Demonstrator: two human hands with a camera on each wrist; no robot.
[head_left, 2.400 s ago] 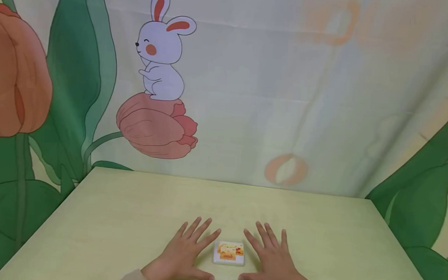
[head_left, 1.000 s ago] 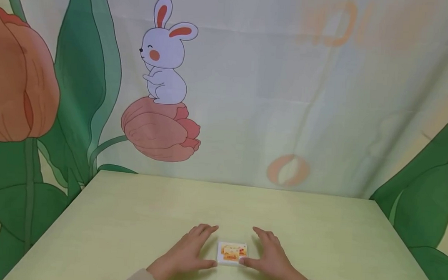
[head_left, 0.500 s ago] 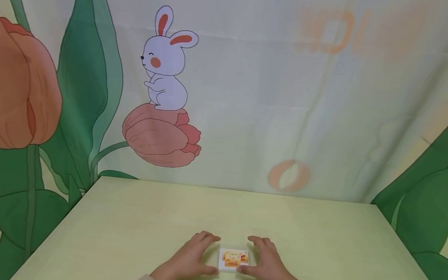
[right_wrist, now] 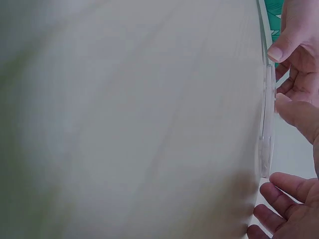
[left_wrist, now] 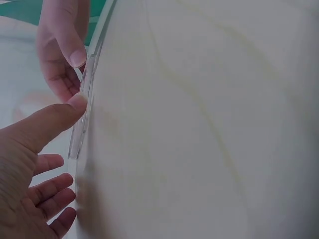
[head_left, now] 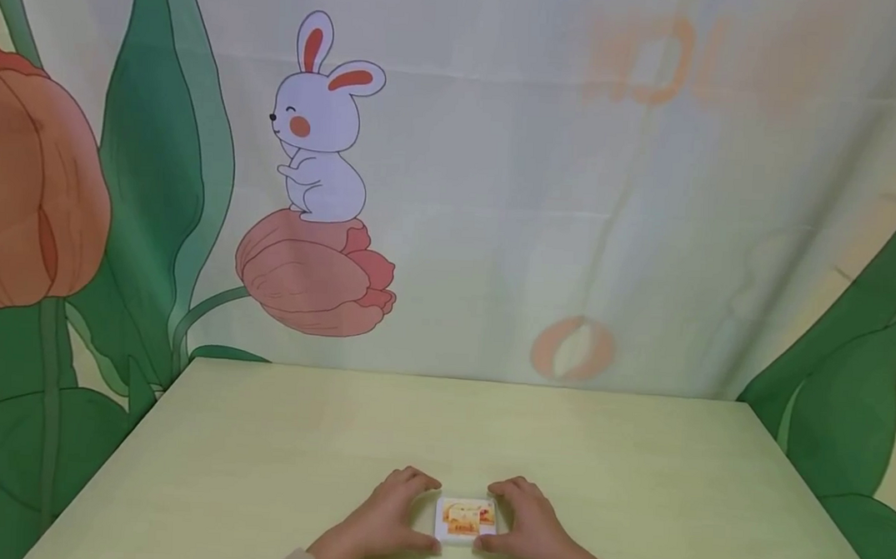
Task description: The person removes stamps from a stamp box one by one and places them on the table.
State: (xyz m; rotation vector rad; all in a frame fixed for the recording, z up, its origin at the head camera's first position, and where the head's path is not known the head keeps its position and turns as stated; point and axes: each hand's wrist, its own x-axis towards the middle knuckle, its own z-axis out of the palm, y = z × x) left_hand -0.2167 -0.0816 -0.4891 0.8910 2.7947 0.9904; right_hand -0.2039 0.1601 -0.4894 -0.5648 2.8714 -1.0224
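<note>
A small flat clear-edged case (head_left: 466, 514) with an orange and yellow picture on its white top lies on the table in the head view. My left hand (head_left: 381, 514) curls round its left side, thumb at the near corner and fingertips at the far one. Opposite, my right hand (head_left: 535, 525) holds the right side, its thumb over the near corner. From the left wrist view, the left thumb (left_wrist: 75, 104) overlaps the case's edge (left_wrist: 82, 119). The right wrist view has the right thumb (right_wrist: 283, 103) against the case, with that hand's index finger at its lower end.
A pale yellow-green table (head_left: 299, 423) spreads out beyond and beside the hands. Behind its far edge hangs a printed cloth (head_left: 480, 231) showing a white rabbit, tulips and green leaves.
Both hands start spread flat on either side of the case, then curl inward round it. In the last half second the right fingertips draw in closer to the far corner.
</note>
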